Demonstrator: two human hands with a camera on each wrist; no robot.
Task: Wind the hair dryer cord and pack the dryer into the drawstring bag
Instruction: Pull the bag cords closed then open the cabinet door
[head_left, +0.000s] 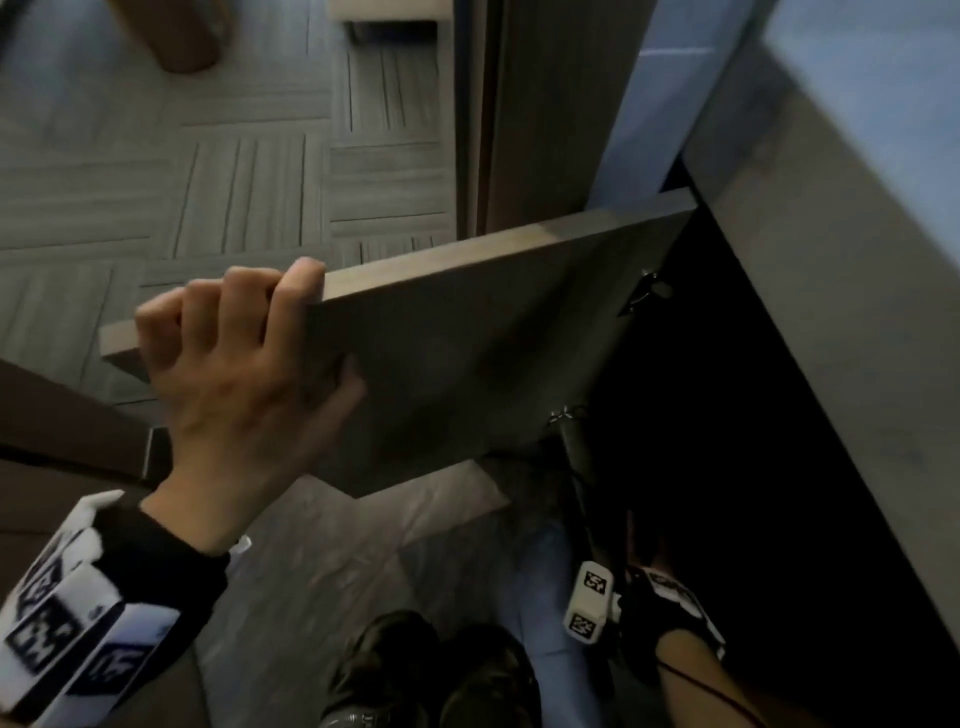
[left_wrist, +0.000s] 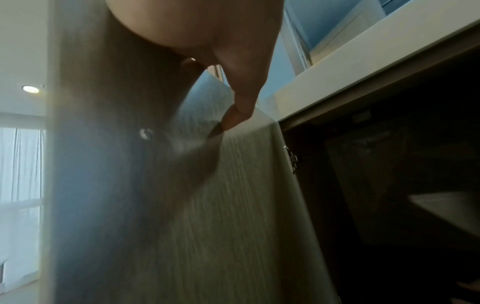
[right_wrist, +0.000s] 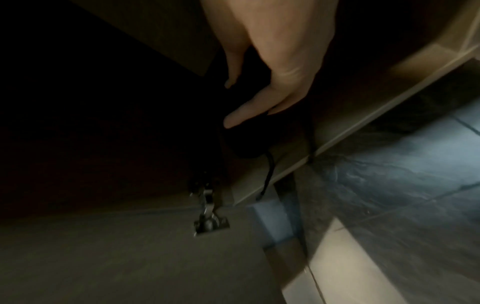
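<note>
Fetch step: left hand (head_left: 234, 364) grips the cabinet door (head_left: 467, 332) edge, holding it open. Right hand (right_wrist: 262, 67) wraps a dark object (right_wrist: 244, 142), likely the dryer, inside the cabinet, cord (right_wrist: 269, 174) dangling. Next: lift it out, start winding.

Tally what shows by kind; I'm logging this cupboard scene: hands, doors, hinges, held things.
hands: 2, left hand, right hand
cabinet door: 1
hinges: 2, upper hinge, lower hinge
black corded object: 1, in right hand's grip
total: 6
</note>
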